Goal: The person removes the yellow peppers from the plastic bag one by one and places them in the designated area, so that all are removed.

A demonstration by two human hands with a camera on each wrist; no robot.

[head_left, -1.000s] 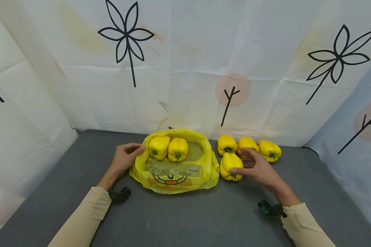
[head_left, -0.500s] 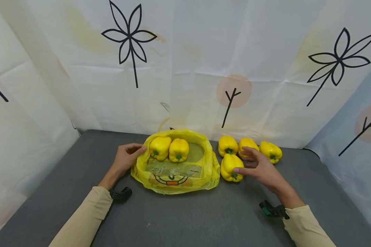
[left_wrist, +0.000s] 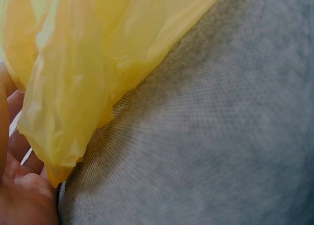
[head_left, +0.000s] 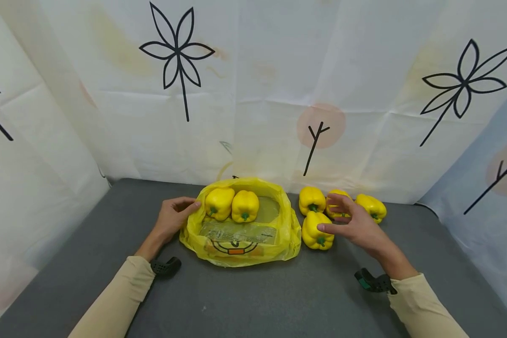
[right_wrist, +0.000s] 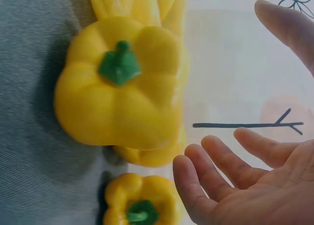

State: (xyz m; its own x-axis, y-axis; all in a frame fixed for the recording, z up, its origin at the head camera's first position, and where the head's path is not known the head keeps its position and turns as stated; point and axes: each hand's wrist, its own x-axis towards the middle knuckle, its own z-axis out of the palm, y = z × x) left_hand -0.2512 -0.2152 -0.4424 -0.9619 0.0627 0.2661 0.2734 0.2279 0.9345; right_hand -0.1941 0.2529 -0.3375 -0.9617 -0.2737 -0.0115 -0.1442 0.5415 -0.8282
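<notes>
A yellow plastic bag (head_left: pixel 279 251) lies with its mouth open in the head view, two yellow bell peppers (head_left: pixel 219 203) side by side inside it. My left hand (head_left: pixel 173 218) pinches the bag's left rim, thumb on the near side; in the left wrist view the bag's loose folds (left_wrist: pixel 68 92) hang beside the fingers. To the right of the bag, my right hand (head_left: pixel 355 225) hovers with fingers spread and nothing in it. Its thumb overlaps the nearest bell pepper (head_left: pixel 310 237), whose green stem faces me. The right wrist view shows that pepper (right_wrist: pixel 117 107) apart from the fingers.
Behind the nearest pepper, further bell peppers stand in a row: one at left (head_left: pixel 310 197), one partly hidden by my right fingers, one lying at right (head_left: pixel 371 206). The dark grey table (head_left: pixel 245 300) ends at a white printed cloth (head_left: pixel 262 141) at the back and sides.
My right hand has risen slightly from the nearest pepper, its thumb now higher over it. My left hand keeps its hold on the bag's rim. The head view has tilted a little.
</notes>
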